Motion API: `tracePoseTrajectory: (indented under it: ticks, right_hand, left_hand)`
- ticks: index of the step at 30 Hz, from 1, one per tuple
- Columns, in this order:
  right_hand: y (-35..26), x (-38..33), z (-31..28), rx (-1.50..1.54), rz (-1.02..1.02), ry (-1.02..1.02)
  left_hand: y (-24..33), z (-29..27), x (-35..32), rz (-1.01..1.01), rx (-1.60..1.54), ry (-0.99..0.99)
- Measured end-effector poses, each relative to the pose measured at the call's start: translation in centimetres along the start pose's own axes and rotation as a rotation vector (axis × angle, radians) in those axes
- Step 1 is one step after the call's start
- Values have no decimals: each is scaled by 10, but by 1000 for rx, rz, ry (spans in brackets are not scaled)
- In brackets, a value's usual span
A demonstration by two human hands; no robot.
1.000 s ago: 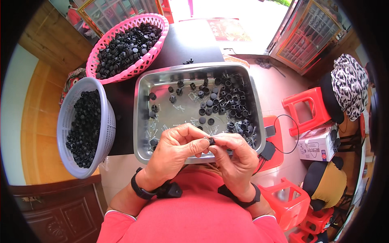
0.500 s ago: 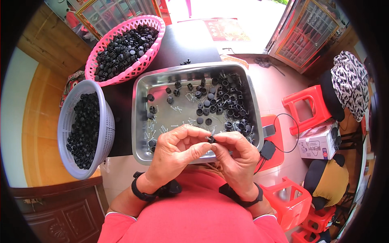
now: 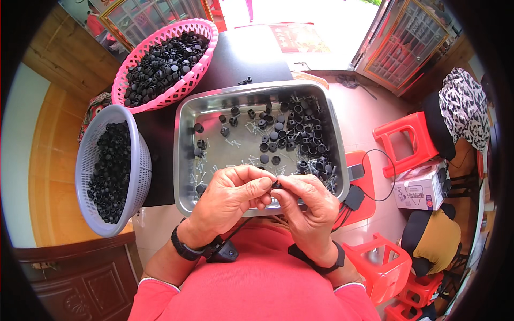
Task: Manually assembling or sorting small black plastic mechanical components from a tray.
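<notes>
Over the near edge of a steel tray (image 3: 184,160), both my hands meet at a small black plastic cap (image 3: 276,185). My right hand (image 3: 313,214) pinches the cap between thumb and forefinger. My left hand (image 3: 227,195) is closed against its other side, thumb and forefinger together; what lies between those fingertips is too small to make out. Loose black caps (image 3: 304,131) crowd the tray's right side, some upright, some on their side. Thin silvery screws (image 3: 250,160) lie scattered among them and along the near side.
A pink basket (image 3: 211,48) and a grey-blue basket (image 3: 140,176), both full of black parts, stand left of the tray on the dark table (image 3: 235,53). Red stools (image 3: 409,139), a cable (image 3: 394,176) and a white carton (image 3: 417,190) are at the right.
My left fingertips have shifted slightly and its thumb has drawn back a little from the right thumb. The screw that stood up between the fingers no longer shows clearly.
</notes>
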State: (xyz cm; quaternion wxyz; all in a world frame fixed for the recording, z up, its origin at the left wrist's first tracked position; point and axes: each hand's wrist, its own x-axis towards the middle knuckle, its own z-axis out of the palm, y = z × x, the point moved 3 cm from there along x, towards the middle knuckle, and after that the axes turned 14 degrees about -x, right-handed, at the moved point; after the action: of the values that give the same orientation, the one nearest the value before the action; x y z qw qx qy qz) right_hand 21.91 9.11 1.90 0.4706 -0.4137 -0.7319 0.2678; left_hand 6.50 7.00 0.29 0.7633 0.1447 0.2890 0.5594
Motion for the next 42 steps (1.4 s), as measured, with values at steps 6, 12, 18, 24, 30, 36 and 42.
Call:
tracePoseTrajectory:
  ticks: [6,12,18,24,30,36,42]
  right_hand:
    - [10,0,-5,38,38,59]
    - [22,-1,-18,31,141,140]
    - [20,-2,-18,22,91,96]
    - [19,-2,-16,30,28,89]
    - [20,-3,-16,33,31,92]
    - [19,-7,-14,118,99,64]
    - [4,1,-1,121,3,-28]
  left_hand:
    - [11,7,1,-10,204,110]
    - [37,-5,12,211,949,225]
    - [14,7,26,395,1547,77]
    - [12,3,36,398,1758,98]
    - [22,3,31,219,1545,244]
    - [31,-3,2,-10,478,201]
    - [27,-23,-17,-77,84,117]
